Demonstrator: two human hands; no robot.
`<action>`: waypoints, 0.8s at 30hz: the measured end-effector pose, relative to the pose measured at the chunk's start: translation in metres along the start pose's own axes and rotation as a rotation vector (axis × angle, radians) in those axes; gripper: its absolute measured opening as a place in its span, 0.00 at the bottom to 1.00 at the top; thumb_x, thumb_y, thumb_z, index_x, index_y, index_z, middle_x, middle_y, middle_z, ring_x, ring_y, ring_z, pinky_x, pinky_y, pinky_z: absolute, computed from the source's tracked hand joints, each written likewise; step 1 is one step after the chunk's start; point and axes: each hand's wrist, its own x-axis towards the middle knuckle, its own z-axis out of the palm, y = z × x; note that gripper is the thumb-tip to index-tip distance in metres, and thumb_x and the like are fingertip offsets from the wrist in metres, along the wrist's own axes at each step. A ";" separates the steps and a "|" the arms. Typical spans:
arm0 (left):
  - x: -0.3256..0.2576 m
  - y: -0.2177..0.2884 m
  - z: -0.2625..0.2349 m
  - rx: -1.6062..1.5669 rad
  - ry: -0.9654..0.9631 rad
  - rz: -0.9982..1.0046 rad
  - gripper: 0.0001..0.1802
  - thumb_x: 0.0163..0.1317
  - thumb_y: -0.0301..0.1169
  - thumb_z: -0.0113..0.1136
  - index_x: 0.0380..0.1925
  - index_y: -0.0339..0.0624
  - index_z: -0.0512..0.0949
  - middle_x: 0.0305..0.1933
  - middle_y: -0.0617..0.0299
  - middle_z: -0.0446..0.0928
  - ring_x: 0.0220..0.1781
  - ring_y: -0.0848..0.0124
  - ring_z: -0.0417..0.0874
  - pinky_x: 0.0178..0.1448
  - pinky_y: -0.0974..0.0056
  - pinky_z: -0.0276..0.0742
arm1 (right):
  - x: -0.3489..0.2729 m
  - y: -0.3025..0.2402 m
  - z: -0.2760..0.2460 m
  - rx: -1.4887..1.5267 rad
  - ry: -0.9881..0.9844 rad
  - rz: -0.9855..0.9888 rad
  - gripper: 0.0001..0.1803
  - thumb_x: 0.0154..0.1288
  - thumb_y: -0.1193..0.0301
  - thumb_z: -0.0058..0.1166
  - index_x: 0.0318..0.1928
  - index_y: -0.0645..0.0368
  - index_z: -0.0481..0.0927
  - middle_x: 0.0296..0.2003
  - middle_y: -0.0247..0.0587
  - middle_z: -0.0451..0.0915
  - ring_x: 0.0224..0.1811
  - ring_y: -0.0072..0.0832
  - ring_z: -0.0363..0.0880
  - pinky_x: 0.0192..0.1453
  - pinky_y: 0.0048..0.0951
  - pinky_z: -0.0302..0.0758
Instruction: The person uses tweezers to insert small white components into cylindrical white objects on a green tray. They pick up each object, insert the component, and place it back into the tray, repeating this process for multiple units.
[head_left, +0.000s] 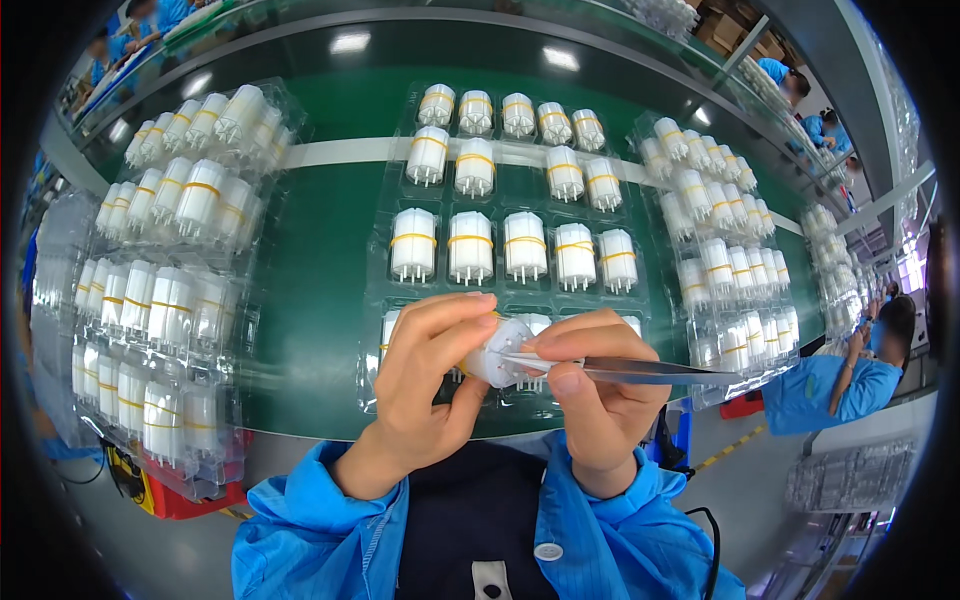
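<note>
I see a white cylinder (498,368) held tilted in the left hand (430,365), its round, pronged end showing and a bit of yellow band near its top. Silver metal tweezers (655,371) lie nearly level in the right hand (607,385), narrow tips pointing left at that end; I can't tell whether they grip a prong.

The green worktop (325,250), crossed by a pale band (350,151), carries a clear middle tray (510,200), left trays (245,245) and right trays (712,232).
</note>
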 end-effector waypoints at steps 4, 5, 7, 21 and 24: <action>0.002 -0.001 -0.001 0.012 -0.002 0.022 0.33 0.37 0.09 0.65 0.50 0.35 0.76 0.53 0.45 0.78 0.52 0.50 0.81 0.54 0.55 0.78 | 0.000 0.002 0.000 -0.005 -0.007 -0.013 0.08 0.60 0.79 0.62 0.40 0.67 0.83 0.37 0.49 0.84 0.39 0.32 0.82 0.42 0.28 0.77; 0.002 -0.001 -0.001 0.009 -0.003 0.023 0.33 0.37 0.09 0.65 0.50 0.35 0.76 0.53 0.45 0.78 0.52 0.50 0.81 0.54 0.55 0.78 | 0.000 0.002 0.000 -0.006 -0.008 -0.015 0.08 0.60 0.79 0.62 0.40 0.67 0.83 0.36 0.49 0.85 0.39 0.32 0.82 0.42 0.28 0.77; 0.002 -0.001 -0.001 0.002 -0.005 0.029 0.33 0.37 0.09 0.65 0.50 0.35 0.76 0.54 0.45 0.78 0.53 0.50 0.81 0.54 0.56 0.78 | -0.002 0.003 0.001 0.010 0.014 0.000 0.08 0.60 0.79 0.62 0.40 0.68 0.83 0.36 0.49 0.85 0.38 0.33 0.83 0.41 0.28 0.78; 0.001 -0.002 -0.003 0.010 -0.046 0.007 0.32 0.37 0.11 0.66 0.50 0.33 0.77 0.54 0.44 0.78 0.52 0.49 0.81 0.53 0.54 0.78 | 0.003 0.003 -0.003 -0.108 -0.054 -0.038 0.06 0.57 0.81 0.63 0.37 0.67 0.84 0.34 0.50 0.84 0.35 0.33 0.84 0.39 0.27 0.79; 0.002 -0.003 -0.004 0.027 -0.060 0.029 0.32 0.38 0.11 0.67 0.50 0.33 0.76 0.54 0.43 0.78 0.52 0.49 0.81 0.53 0.55 0.78 | 0.008 -0.003 -0.001 -0.204 -0.102 -0.072 0.06 0.56 0.82 0.63 0.36 0.67 0.84 0.33 0.49 0.84 0.34 0.33 0.84 0.37 0.27 0.79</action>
